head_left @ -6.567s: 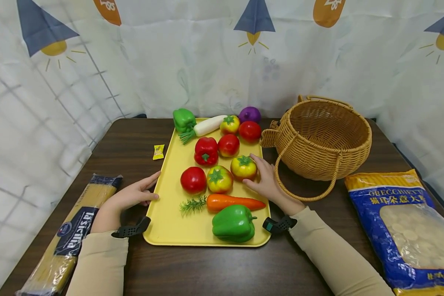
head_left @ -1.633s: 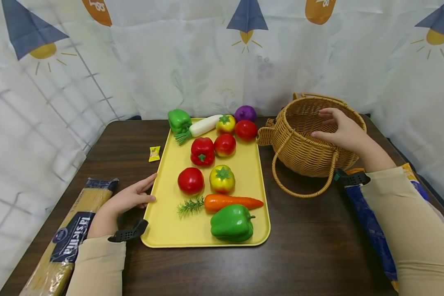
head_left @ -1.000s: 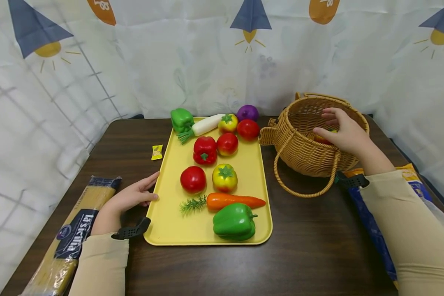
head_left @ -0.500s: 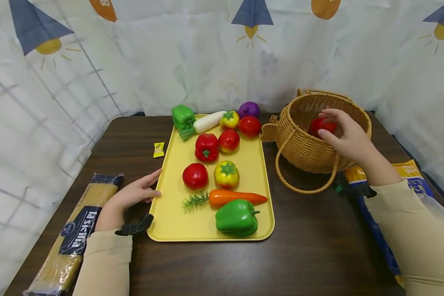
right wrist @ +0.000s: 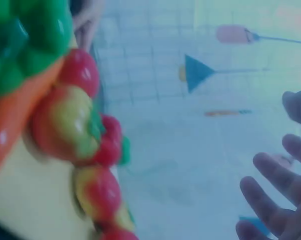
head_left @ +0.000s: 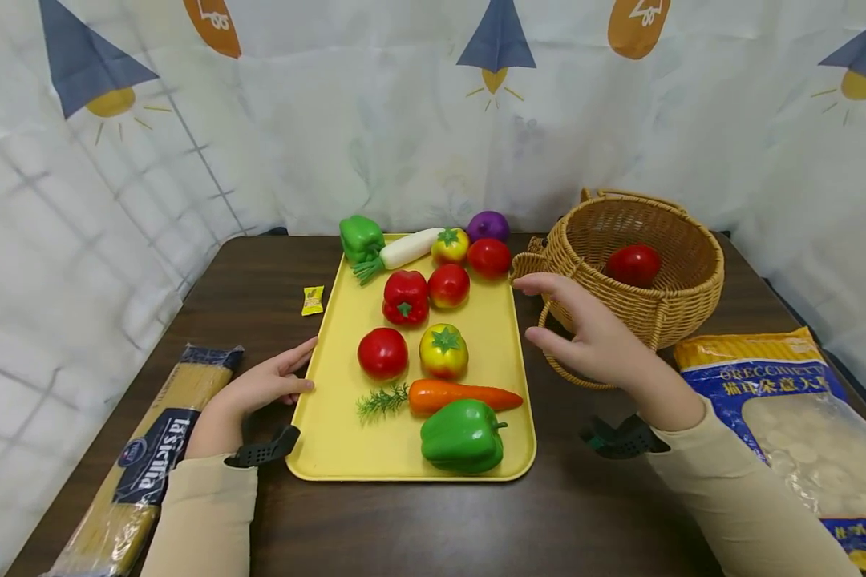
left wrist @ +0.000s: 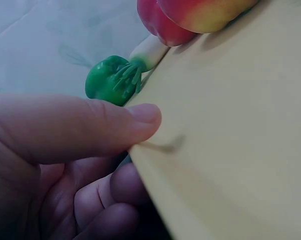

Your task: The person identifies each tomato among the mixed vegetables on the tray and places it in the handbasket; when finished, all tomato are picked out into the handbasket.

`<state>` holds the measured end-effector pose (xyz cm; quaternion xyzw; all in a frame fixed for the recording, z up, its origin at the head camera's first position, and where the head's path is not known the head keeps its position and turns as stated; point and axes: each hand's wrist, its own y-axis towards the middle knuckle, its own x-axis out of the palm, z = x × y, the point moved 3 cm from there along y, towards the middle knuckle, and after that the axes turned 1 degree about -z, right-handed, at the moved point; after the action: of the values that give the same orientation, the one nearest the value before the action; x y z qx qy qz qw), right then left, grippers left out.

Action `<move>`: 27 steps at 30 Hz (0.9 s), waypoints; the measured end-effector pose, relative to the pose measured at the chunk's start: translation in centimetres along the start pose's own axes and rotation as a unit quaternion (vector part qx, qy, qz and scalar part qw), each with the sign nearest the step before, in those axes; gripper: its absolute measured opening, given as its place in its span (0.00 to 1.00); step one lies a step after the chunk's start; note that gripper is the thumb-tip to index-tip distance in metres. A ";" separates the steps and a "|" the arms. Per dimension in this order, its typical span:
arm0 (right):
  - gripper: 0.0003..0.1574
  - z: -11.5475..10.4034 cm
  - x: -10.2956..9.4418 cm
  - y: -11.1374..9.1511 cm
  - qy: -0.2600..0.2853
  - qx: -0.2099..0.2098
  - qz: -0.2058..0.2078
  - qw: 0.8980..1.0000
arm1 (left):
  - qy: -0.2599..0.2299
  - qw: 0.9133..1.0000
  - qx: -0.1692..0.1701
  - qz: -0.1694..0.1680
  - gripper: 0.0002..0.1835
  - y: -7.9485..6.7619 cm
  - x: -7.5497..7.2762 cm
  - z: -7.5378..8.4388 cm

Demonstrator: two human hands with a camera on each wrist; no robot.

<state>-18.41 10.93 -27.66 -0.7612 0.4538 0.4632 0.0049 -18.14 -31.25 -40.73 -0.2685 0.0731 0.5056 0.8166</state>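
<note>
My left hand [head_left: 263, 385] is at the left rim of a yellow tray [head_left: 325, 449]; in the left wrist view its thumb [left wrist: 140, 120] lies over the rim, other fingers curled below the edge. Empty, my right hand [head_left: 584, 332] hovers with fingers apart between the tray and a wicker basket [head_left: 621, 312]. A red tomato [head_left: 633, 265] lies inside the basket. On the tray are a yellow-green tomato [head_left: 443, 351], a red tomato [head_left: 382, 353], a carrot [head_left: 462, 396], a green bell pepper [head_left: 463, 437] and a red bell pepper [head_left: 406, 298].
A white radish [head_left: 411, 248], another green pepper [head_left: 362, 238], a purple onion [head_left: 487, 226] and several tomatoes [head_left: 449, 286] fill the tray's far end. Spaghetti [head_left: 151, 449] and a small yellow packet [head_left: 313, 300] lie left. At the right lies a pasta bag [head_left: 794, 433].
A yellow-and-red tomato left the tray in my right hand and now lies in the basket, red side showing. That hand let go and came back left toward the tray. My left hand stayed put.
</note>
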 end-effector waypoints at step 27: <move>0.36 1.8 9.6 3.8 0.093 0.069 -0.109 0.987 | 0.001 1.000 0.000 0.004 0.44 -0.1 0.1 0.1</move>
<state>-20.78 2.85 -33.92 -0.8438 0.3976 0.3544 0.0659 -18.01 -31.16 -40.63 -0.2683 0.0752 0.5086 0.8147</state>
